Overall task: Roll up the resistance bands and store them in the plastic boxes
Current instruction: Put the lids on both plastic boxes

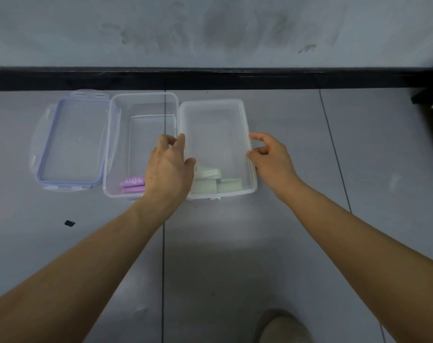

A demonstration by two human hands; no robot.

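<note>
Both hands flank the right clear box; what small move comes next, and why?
Probably close both hands on the long rims of the right clear plastic box: the left hand and right hand bracket it with loose fingers, and pale green rolled bands lie inside.

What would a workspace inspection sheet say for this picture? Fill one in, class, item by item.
Surface: grey tiled floor, dark seams.
Job's things: two clear boxes; left box holds purple rolled band; right box holds pale rolled bands; loose lid lies left.
Clutter: small black scrap.
Grippers: left hand and right hand at right box's rims; grip unclear.
Cables: nothing seen.
Surroundings: black skirting, smudged wall, shoe.
</note>
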